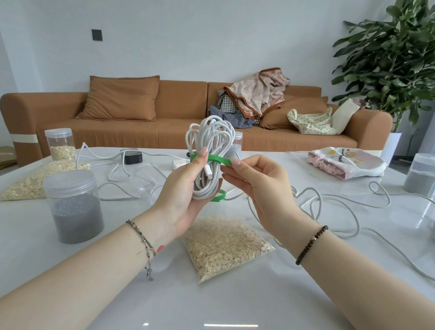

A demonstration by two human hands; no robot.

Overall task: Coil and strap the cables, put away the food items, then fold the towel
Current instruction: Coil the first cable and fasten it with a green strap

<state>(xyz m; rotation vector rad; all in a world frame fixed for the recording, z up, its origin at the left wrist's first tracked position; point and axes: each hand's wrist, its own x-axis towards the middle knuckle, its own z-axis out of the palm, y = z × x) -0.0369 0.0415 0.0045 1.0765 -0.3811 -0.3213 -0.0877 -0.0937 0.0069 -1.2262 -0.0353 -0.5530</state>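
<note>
Item count by kind
Clear jars: four – oat jar [58, 144], near grain jar [74, 206], middle jar [238, 141], right grain jar [426, 177]. Oat bags: two – left oat bag [33, 183], centre oat bag [225, 246]. Coiled cable bundle [209, 143]: one. Green strap [219, 160]: at least one. Adapters: two – black adapter [133, 157], white adapter [177, 164]. Towel [345, 163]: one. Hands: two – left hand [183, 198], right hand [258, 185]. Loose cables [407, 263]: count unclear.

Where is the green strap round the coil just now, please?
Centre of the head view: the strap crosses the white coil held in the left hand, its free end pinched by the right hand, above the oat bag.
</note>
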